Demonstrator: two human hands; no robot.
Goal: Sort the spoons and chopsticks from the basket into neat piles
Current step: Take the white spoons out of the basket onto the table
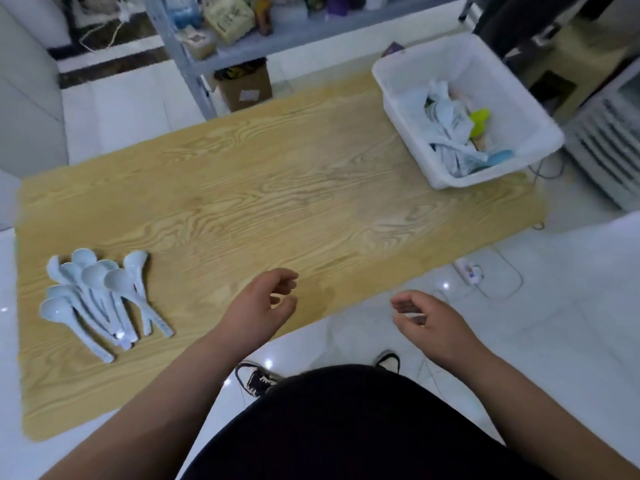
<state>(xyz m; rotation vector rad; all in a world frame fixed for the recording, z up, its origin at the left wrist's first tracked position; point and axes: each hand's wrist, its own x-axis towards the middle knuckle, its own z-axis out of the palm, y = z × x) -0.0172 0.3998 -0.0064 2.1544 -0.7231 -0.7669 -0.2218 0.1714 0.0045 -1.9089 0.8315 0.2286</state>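
Spoons (100, 296) lie in one loose pile near the left end of the wood-grain table (277, 188). All are pale blue, with bowls toward the far side and handles fanned toward the near edge. I count eight bowls, though the overlap makes that count uncertain. They cross and touch one another, so the pile is not squared up.

One white plastic basket (460, 57) sits on the far right corner of the table, well apart from the pile. Inside it is a heap of pale wrapped things (446, 123), too blurred to name or count. Beside them are one yellow-green piece (480, 120) and one blue piece (498, 157). Whether chopsticks are among them cannot be told.

Two bare hands are in view. The left hand (263, 303) hovers above the near edge of the table, right of the spoon pile, its fingers loosely curled and holding nothing. The right hand (426, 320) hangs over the white floor just off the table's edge, fingers likewise loosely bent and empty. Neither hand touches anything.

Beyond the table stands a grey metal shelf (291, 32) with one cardboard box (246, 86) under it. One white power strip (467, 270) lies on the floor to the right. Two dark shoes (256, 377) show below the hands.
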